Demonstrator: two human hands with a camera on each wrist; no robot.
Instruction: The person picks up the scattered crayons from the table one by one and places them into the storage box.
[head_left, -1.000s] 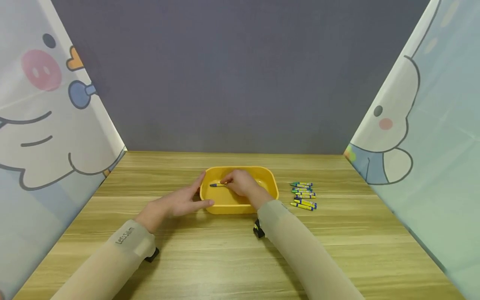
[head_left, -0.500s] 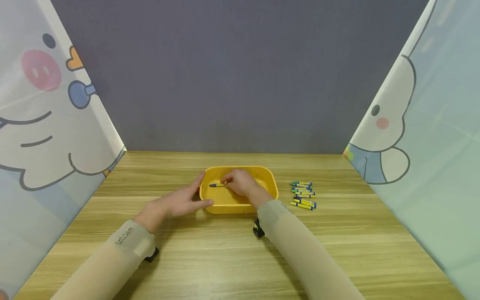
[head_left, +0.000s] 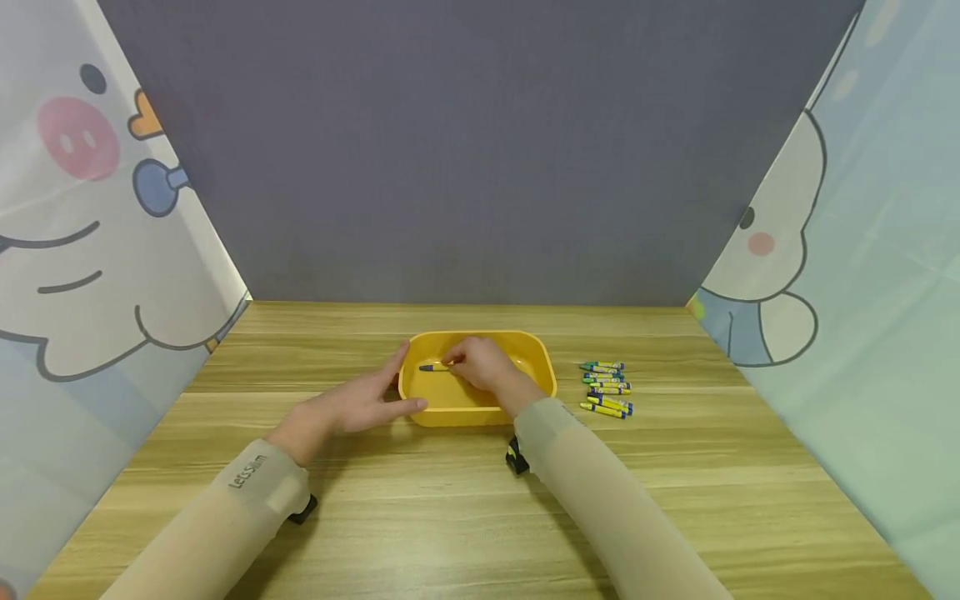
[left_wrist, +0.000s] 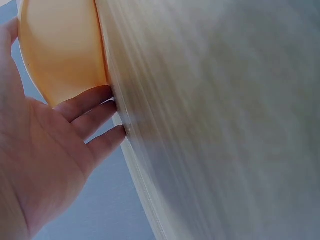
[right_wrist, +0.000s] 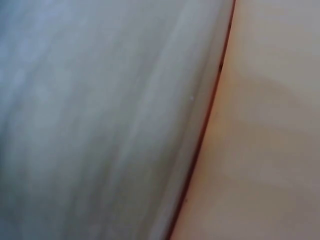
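A: The right hand (head_left: 483,367) is reaching into the yellow tub (head_left: 537,354) at the middle of the wooden table (head_left: 450,500), and its fingertips are pinching one end of a blue crayon (head_left: 432,367).

B: And that crayon is lying inside the tub, toward nine o'clock of the hand, pointing at the tub's left wall.

A: The left hand (head_left: 352,406) is steadying things from eight o'clock. Its fingers are lying straight along the tub's left wall and its thumb is touching the near corner.

B: The left wrist view is backing that up: the fingers (left_wrist: 85,102) are spread and relaxed, tips against the tub's orange-looking side (left_wrist: 60,45).

A: Over at three o'clock of the tub, a loose row of crayons (head_left: 607,387) is sitting on the table, well apart from both hands.

B: The right wrist view is showing only blur, nothing readable.
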